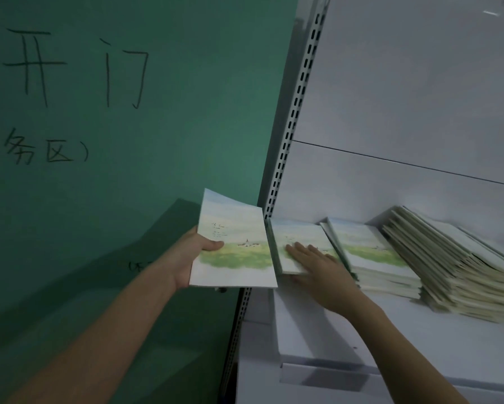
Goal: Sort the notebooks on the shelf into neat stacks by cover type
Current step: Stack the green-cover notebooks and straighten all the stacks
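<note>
Green wall (113, 185) left, white shelf (390, 330) right, slumped stack (455, 266) far right, middle stack (373, 255), left stack (297, 243) under flat spread right hand (317, 263), notebook (233, 246) off-shelf, gripped by left hand (192, 258), thumb on cover.

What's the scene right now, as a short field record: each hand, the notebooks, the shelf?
left hand: left hand grips the held notebook by its left edge, thumb on the cover, off the shelf's left end
right hand: right hand rests flat, fingers straight, on the leftmost stack
middle stack: middle stack, same landscape cover, several notebooks high
right pile: right pile, fanned and leaning, covers not readable
shelf: white shelf
backdrop: green wall with handwriting
</note>
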